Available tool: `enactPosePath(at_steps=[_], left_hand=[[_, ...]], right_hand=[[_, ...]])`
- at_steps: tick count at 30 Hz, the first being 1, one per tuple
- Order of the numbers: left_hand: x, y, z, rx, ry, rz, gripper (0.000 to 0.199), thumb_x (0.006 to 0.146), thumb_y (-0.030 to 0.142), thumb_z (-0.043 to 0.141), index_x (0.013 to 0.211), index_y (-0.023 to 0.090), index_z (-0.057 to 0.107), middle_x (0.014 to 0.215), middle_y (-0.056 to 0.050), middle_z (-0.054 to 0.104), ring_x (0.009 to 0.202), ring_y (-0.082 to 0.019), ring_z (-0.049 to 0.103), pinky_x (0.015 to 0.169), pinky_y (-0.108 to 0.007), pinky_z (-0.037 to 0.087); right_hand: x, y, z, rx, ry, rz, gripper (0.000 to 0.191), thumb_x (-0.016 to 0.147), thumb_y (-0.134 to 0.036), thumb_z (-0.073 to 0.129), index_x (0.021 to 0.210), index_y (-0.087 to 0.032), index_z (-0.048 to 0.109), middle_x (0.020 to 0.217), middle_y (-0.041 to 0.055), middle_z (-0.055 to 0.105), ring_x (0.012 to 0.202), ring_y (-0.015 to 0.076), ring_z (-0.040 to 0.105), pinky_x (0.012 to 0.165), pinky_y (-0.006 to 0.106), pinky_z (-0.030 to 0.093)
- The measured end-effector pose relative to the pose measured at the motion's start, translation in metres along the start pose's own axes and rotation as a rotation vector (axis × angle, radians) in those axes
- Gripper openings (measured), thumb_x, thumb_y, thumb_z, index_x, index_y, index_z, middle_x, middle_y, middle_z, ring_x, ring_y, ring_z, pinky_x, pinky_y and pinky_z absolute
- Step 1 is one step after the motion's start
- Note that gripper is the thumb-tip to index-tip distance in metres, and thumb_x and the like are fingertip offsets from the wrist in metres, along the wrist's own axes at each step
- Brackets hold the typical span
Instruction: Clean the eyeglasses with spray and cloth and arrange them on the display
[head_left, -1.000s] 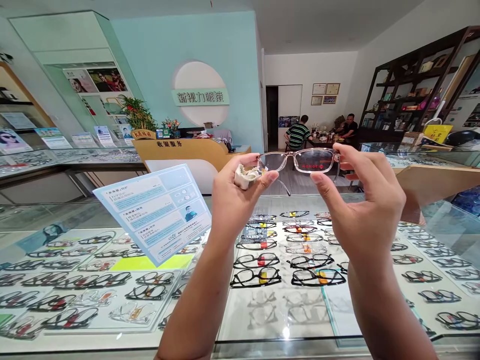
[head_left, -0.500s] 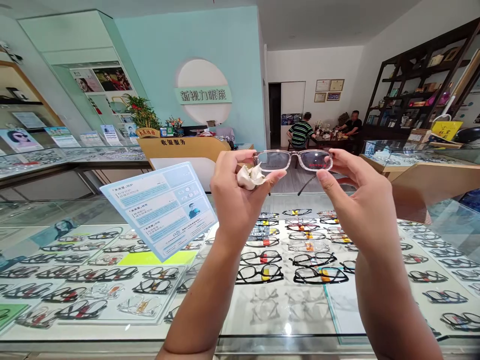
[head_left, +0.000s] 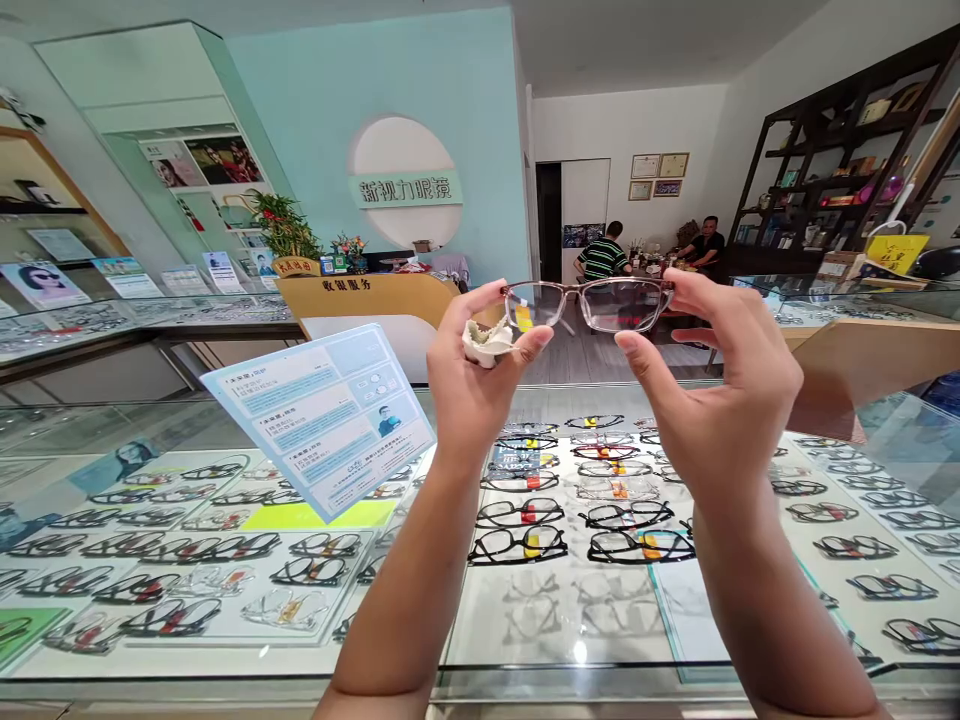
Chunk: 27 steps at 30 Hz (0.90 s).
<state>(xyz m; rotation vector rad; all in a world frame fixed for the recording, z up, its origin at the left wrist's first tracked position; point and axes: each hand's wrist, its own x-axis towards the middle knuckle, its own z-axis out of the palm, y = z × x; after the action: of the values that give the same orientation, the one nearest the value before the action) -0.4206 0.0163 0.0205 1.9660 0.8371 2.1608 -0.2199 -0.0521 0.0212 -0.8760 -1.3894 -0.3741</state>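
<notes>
I hold up a pair of eyeglasses (head_left: 622, 306) with a thin, partly clear brownish frame, above the glass counter and level with my view. My left hand (head_left: 474, 400) is closed, pinching the left end of the frame, with a crumpled white cloth (head_left: 486, 345) tucked in the same fingers. At the other end, the fingertips of my right hand (head_left: 739, 395) hold the right corner by the hinge, its thumb standing lower and apart from the rim. A yellow tag shows behind the left lens, and red lettering marks the right lens.
Rows of eyeglasses (head_left: 517, 545) lie inside the glass display counter (head_left: 585, 650). A light-blue printed card (head_left: 322, 415) stands tilted at left. Beyond are a cashier desk (head_left: 375, 300), a dark shelf (head_left: 825, 170) and two people seated at a table.
The eyeglasses have turned and risen slightly, so the temples sit differently behind the lenses. My right thumb has come away from the lower rim. The white cloth has shifted a little.
</notes>
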Motion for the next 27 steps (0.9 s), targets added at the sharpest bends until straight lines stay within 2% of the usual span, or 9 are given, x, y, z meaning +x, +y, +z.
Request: enactPosePath(at_steps=[4,7,10,13,16,19,23,27], left_hand=[[0.000,-0.009,0.006,-0.027,-0.071,-0.023,0.069,0.082,0.066,0.089,0.134,0.025,0.069,0.132,-0.011,0.075,0.113,-0.026,0.075,0.093,-0.038,0.063],[-0.002,-0.011,0.011,-0.039,-0.059,-0.026,0.069,0.083,0.065,0.088,0.135,0.024,0.067,0.134,-0.012,0.074,0.121,-0.028,0.074,0.098,-0.040,0.062],[-0.003,-0.013,0.016,-0.039,-0.008,-0.015,0.068,0.084,0.064,0.088,0.134,0.025,0.065,0.134,-0.012,0.073,0.124,-0.027,0.073,0.100,-0.040,0.062],[-0.005,-0.012,0.020,0.035,0.112,0.025,0.066,0.084,0.063,0.089,0.134,0.026,0.064,0.134,-0.011,0.071,0.125,-0.027,0.071,0.098,-0.039,0.062],[-0.007,-0.009,0.023,0.088,0.222,0.073,0.071,0.083,0.063,0.089,0.137,0.027,0.061,0.137,-0.011,0.067,0.119,-0.025,0.071,0.094,-0.039,0.062],[-0.010,-0.007,0.023,0.101,0.265,0.100,0.076,0.083,0.067,0.088,0.140,0.027,0.059,0.138,-0.011,0.065,0.103,-0.022,0.070,0.085,-0.039,0.061],[-0.014,-0.006,0.020,0.155,0.305,0.155,0.076,0.079,0.068,0.090,0.138,0.028,0.062,0.130,-0.009,0.066,0.081,-0.017,0.063,0.073,-0.036,0.056],[-0.018,-0.002,0.018,0.237,0.346,0.191,0.076,0.077,0.067,0.092,0.137,0.028,0.065,0.121,-0.007,0.067,0.074,-0.015,0.056,0.070,-0.035,0.053]], right_hand=[[-0.004,-0.001,0.002,-0.069,0.039,-0.104,0.050,0.100,-0.038,0.074,0.149,-0.031,0.066,0.140,0.0123,0.070,0.132,0.0376,0.066,0.108,0.058,0.062],[-0.006,-0.003,0.001,-0.116,-0.003,-0.090,0.051,0.100,-0.041,0.074,0.150,-0.035,0.066,0.143,0.0122,0.070,0.136,0.0394,0.064,0.109,0.059,0.062],[-0.006,-0.006,0.002,-0.120,-0.018,-0.067,0.052,0.100,-0.041,0.074,0.151,-0.038,0.065,0.146,0.0116,0.069,0.137,0.0400,0.064,0.107,0.060,0.064],[-0.006,-0.007,0.004,-0.086,-0.008,-0.053,0.054,0.101,-0.038,0.071,0.155,-0.036,0.063,0.150,0.0109,0.068,0.139,0.0389,0.064,0.108,0.062,0.064],[-0.003,-0.008,0.006,-0.048,-0.025,-0.031,0.054,0.101,-0.037,0.069,0.155,-0.035,0.063,0.153,0.0095,0.067,0.143,0.0370,0.063,0.110,0.062,0.063],[-0.001,-0.008,0.006,0.020,-0.061,0.038,0.049,0.103,-0.040,0.067,0.152,-0.037,0.066,0.153,0.0073,0.068,0.143,0.0350,0.064,0.110,0.059,0.063],[-0.002,-0.004,0.007,0.168,-0.032,0.147,0.041,0.106,-0.045,0.063,0.145,-0.033,0.073,0.143,0.0089,0.076,0.131,0.0316,0.073,0.108,0.055,0.063],[-0.001,0.003,0.008,0.234,0.045,0.221,0.039,0.107,-0.048,0.062,0.132,-0.026,0.081,0.127,0.0097,0.083,0.116,0.0296,0.080,0.103,0.052,0.066]])
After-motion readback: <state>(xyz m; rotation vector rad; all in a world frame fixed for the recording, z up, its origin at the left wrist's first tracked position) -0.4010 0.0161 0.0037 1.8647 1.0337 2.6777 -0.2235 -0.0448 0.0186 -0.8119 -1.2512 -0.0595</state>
